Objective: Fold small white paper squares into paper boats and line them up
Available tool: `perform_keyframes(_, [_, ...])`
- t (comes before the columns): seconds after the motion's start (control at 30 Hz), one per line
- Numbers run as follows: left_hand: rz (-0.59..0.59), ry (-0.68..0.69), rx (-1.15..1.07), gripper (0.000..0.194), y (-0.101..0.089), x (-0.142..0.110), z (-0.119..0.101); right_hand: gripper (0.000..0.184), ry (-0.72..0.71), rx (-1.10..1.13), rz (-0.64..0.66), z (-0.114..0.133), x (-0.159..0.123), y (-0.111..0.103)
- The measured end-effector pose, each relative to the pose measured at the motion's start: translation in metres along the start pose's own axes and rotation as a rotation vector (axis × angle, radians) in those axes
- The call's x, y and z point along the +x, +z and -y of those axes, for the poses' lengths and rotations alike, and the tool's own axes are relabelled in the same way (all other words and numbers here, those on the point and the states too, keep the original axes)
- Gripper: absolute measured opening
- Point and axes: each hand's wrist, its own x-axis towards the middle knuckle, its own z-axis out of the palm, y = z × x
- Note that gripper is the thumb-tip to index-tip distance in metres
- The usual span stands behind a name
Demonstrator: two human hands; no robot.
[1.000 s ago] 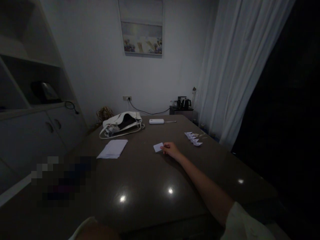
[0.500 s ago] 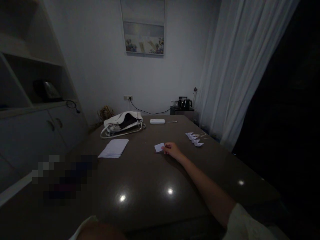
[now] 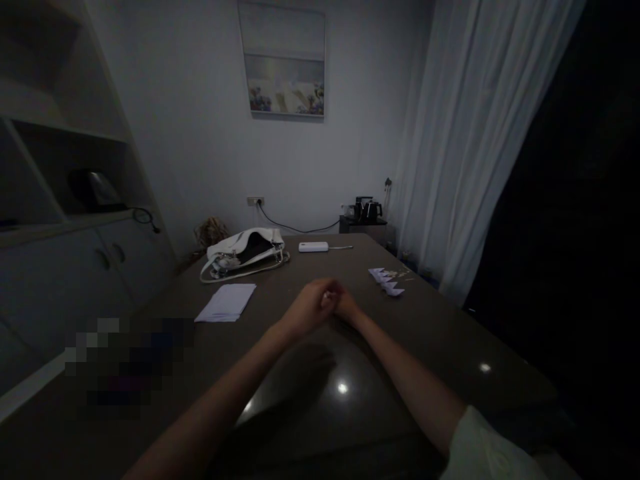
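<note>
My two hands meet over the middle of the dark table (image 3: 430, 333). My right hand (image 3: 346, 305) reaches in from the lower right, its fingers pinched on a small white paper (image 3: 327, 296) of which only a sliver shows. From the lower left comes my left hand (image 3: 307, 309), fingers curled over the same paper and touching the right hand. The rest of the paper is hidden under the left hand.
A stack of white sheets (image 3: 226, 301) lies left of the hands. Behind it sit a white handbag (image 3: 245, 252) and a white power bank (image 3: 313, 247). Several folded paper pieces (image 3: 386, 280) lie at the right. A kettle (image 3: 369, 208) stands by the curtain (image 3: 465, 153).
My left arm has come into view and its hand has closed over the small paper that my right hand held alone before. The right hand has barely moved.
</note>
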Motion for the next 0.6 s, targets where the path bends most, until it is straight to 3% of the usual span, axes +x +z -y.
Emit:
perform_keyframes(0.07, [-0.17,-0.05,0.27,0.022,0.006,-0.009,0.048,0.021,0.073,0.134,-0.022,0.0,0.002,0.001])
perform_keyframes(0.13, [-0.194,-0.062,0.396,0.036,0.013,-0.021,0.084,0.022,0.107,0.221,-0.044,0.0,0.003,0.001])
perform_keyframes(0.2, [-0.19,-0.071,0.444,0.052,0.019,-0.028,0.103,0.026,0.135,0.292,-0.051,0.001,0.002,0.001])
perform_keyframes(0.3, [-0.139,-0.077,0.476,0.059,0.023,-0.03,0.109,0.033,0.12,0.308,-0.052,0.001,0.001,0.0])
perform_keyframes(0.6, [-0.066,-0.166,0.481,0.031,0.017,-0.027,0.11,0.039,0.08,0.3,-0.046,0.005,-0.001,0.003])
